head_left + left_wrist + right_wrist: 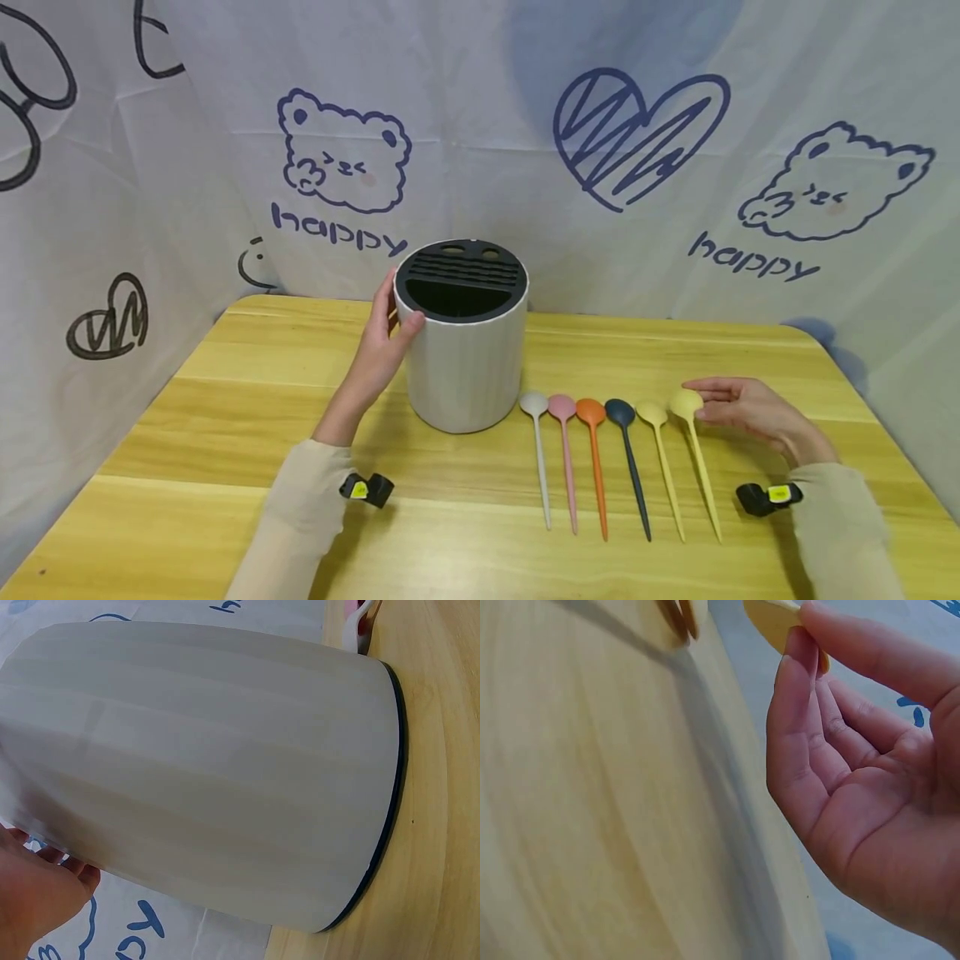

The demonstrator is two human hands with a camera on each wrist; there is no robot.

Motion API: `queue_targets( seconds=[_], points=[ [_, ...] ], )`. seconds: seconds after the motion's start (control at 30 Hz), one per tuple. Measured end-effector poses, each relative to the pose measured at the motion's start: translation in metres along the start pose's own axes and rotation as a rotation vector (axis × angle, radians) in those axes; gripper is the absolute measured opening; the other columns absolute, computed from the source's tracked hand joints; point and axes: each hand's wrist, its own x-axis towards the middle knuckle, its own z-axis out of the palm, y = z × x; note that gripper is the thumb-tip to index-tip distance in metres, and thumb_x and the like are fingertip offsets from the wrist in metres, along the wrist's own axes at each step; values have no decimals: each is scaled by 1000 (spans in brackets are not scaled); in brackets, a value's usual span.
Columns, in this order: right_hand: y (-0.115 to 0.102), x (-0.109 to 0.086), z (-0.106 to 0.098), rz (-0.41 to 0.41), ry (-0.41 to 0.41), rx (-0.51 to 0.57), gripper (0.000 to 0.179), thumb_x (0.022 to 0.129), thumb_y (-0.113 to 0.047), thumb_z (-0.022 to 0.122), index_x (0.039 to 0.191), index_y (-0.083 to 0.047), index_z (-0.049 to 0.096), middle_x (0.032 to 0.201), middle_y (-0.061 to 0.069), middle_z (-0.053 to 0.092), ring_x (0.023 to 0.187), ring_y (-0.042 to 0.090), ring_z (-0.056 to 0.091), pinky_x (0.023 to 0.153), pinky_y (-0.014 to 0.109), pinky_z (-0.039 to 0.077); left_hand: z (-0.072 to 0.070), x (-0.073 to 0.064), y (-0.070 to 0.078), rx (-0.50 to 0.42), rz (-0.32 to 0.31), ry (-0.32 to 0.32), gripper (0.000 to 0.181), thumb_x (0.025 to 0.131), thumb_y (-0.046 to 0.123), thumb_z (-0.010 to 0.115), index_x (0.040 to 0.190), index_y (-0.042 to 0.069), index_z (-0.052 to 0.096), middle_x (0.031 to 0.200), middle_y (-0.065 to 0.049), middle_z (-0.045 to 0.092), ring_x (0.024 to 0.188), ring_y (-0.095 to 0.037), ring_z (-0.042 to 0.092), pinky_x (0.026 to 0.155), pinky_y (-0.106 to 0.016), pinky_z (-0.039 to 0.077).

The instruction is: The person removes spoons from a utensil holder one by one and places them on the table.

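A white utensil holder [463, 375] with a black slotted lid [461, 279] stands on the wooden table. My left hand [375, 346] holds its upper left side, thumb near the rim and fingers round the back. At the right, my right hand [757, 412] pinches the bowl of the rightmost yellow spoon [699, 454] between thumb and fingers; the right wrist view shows this yellow bowl [769, 619] at the fingertips. Left of it lies another yellow spoon [663, 450].
Continuing leftward in the row are a dark blue spoon [630, 454], an orange spoon [596, 454], a pink spoon [567, 454] and a light grey spoon [539, 454] close by the holder. A printed white cloth [480, 183] hangs behind the wooden table [225, 433].
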Motion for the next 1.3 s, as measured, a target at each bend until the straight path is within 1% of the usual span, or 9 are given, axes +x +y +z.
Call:
queue_targets(
  seconds=[0.2, 0.3, 0.53, 0.6, 0.87, 0.97, 1.2, 1.3],
  points=[
    [4, 1, 0, 4, -1, -36, 65, 86, -4, 71, 135, 21, 36, 107, 1, 65, 94, 12, 64, 81, 30, 54, 0, 0, -1, -1, 2, 0, 101, 84, 70, 53, 155, 10, 13, 159, -8, 15, 144, -26, 17, 115, -47, 17],
    [7, 3, 0, 7, 0, -59, 65, 86, -4, 71, 135, 21, 37, 106, 3, 64, 92, 12, 63, 80, 30, 55, 0, 0, -1, -2, 12, 4, 104, 83, 71, 53, 155, 9, 13, 159, -8, 15, 144, -27, 18, 115, -48, 17],
    [11, 6, 4, 18, 8, -145, 64, 86, -6, 71, 135, 20, 39, 109, 9, 63, 91, 9, 62, 79, 29, 55, 1, 1, 0, -2, 8, -5, 104, 82, 73, 53, 155, 10, 13, 159, -7, 15, 144, -27, 17, 115, -48, 17],
    [10, 6, 5, 15, 11, -155, 63, 87, -6, 70, 134, 20, 39, 111, 11, 62, 91, 8, 61, 79, 29, 55, 1, 2, 1, -5, 7, -5, 104, 82, 72, 53, 155, 11, 13, 159, -7, 15, 144, -27, 17, 115, -48, 17],
    [8, 9, 8, 11, 46, -268, 57, 87, -9, 72, 130, 19, 46, 110, 16, 63, 89, 10, 61, 77, 25, 54, 0, 0, 0, -4, 5, 0, 101, 84, 70, 53, 155, 12, 14, 159, -7, 15, 144, -28, 17, 114, -49, 18],
    [7, 9, 9, 9, 55, -287, 56, 86, -11, 72, 128, 17, 49, 109, 15, 63, 88, 11, 60, 76, 24, 53, 0, 0, 0, -3, 4, 1, 100, 84, 70, 53, 155, 12, 14, 159, -6, 15, 144, -27, 18, 114, -49, 18],
    [9, 10, 9, -13, 64, -314, 51, 86, -11, 72, 124, 17, 52, 102, 9, 63, 86, 11, 58, 73, 23, 52, 0, 0, 0, -1, 4, -3, 100, 84, 70, 53, 155, 12, 14, 159, -7, 15, 144, -27, 18, 115, -49, 17],
    [9, 10, 11, -4, 78, -324, 52, 86, -12, 73, 124, 16, 52, 104, 10, 63, 87, 12, 58, 73, 23, 51, 0, 0, 0, 1, 6, -2, 102, 83, 72, 53, 155, 12, 14, 159, -7, 15, 144, -28, 18, 115, -49, 18]
  ],
)
